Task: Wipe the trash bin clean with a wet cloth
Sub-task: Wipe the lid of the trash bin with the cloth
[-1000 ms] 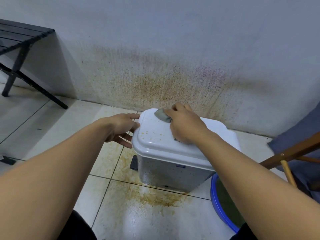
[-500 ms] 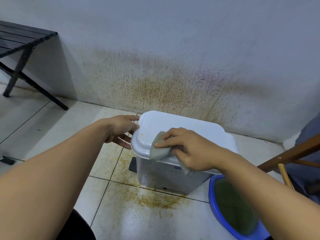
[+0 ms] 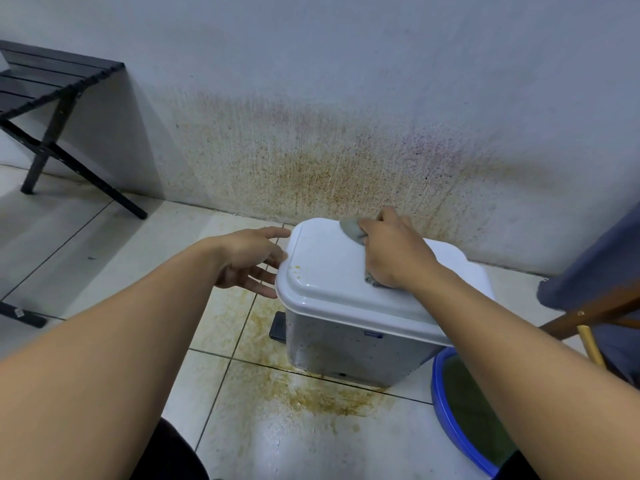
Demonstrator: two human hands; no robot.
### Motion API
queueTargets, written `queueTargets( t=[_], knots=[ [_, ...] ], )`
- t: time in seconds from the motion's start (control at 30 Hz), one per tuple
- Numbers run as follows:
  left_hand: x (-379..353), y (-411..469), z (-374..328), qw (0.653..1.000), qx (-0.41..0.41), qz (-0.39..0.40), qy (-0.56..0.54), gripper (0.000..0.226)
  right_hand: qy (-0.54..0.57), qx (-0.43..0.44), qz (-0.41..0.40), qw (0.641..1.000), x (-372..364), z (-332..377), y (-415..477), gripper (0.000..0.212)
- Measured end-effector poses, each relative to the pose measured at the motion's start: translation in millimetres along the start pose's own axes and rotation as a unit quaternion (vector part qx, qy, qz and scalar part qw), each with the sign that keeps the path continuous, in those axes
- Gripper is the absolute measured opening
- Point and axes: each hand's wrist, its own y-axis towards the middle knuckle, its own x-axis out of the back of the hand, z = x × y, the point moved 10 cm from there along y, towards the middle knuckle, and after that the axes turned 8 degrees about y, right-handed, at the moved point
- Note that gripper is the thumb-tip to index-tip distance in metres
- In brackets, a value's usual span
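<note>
The bin [image 3: 346, 344] stands on the floor [image 3: 104, 244] just before the wall [image 3: 346, 81], a little right of the middle of your view, and its white lid [image 3: 325, 271] is closed. On the near left corner of the lid there are a few small yellow spots. The grey cloth [image 3: 351, 230] lies on the far part of the lid, under your right hand [image 3: 394, 251]. The fingers of this hand are curled around the cloth and press it on the lid. One end of the cloth shows at the fingertips and a small piece shows under the wrist. Your left hand [image 3: 249, 259] is released, with fingers straight and spread. Its fingertips are at the left rim of the lid and seem to touch it. The side of the bin is grey with many small dark specks, and a black pedal [image 3: 278, 326] sticks out low on its left. The tiles near and left of the bin carry a yellow-brown stain [image 3: 311, 393], and the wall behind has a wide brownish mark too. A blue basin [image 3: 441, 403], greenish inside, stands just beside the bin at the near right. At the far left is a black table [image 3: 52, 81] with crossed legs, at the right a wooden chair [image 3: 588, 315] with blue fabric [image 3: 599, 265] on it
</note>
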Motion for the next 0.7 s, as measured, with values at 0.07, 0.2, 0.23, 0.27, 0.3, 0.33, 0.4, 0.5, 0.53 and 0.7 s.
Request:
queueTargets(
  t=[0.07,0.2,0.23,0.27,0.3,0.33,0.4,0.5,0.53,0.7],
  knots=[
    [-1,0,-1,1.0,-0.003,0.004,0.0,0.047,0.006,0.016,0.001,1.0,-5,15,11,0.026],
    [-2,2,-2,1.0,-0.006,0.008,0.005,0.044,0.023,0.061,0.012,0.998,-14,43,24,0.041],
    [-2,2,-1,1.0,-0.006,0.008,0.003,0.044,0.025,0.078,0.019,0.996,-16,50,24,0.046],
    [-1,3,0,1.0,-0.004,0.007,0.001,0.043,0.025,0.093,0.027,0.995,-19,56,24,0.049],
    [-1,3,1,1.0,-0.003,0.006,-0.002,0.044,0.023,0.105,0.034,0.994,-21,62,22,0.05],
    [-1,3,1,1.0,-0.004,0.006,-0.005,0.044,0.022,0.114,0.041,0.992,-23,66,20,0.051],
    [-2,3,1,1.0,-0.008,0.011,-0.01,0.042,0.023,0.133,0.052,0.99,-26,73,14,0.054],
    [-2,5,1,1.0,-0.01,0.014,-0.022,0.042,0.027,0.155,0.067,0.985,-29,80,0,0.059],
    [-1,6,3,1.0,-0.007,0.013,-0.027,0.045,0.025,0.161,0.07,0.984,-30,82,-5,0.062],
    [0,6,6,0.999,0.0,0.011,-0.035,0.055,0.032,0.195,0.076,0.977,-32,87,-25,0.064]
  ],
)
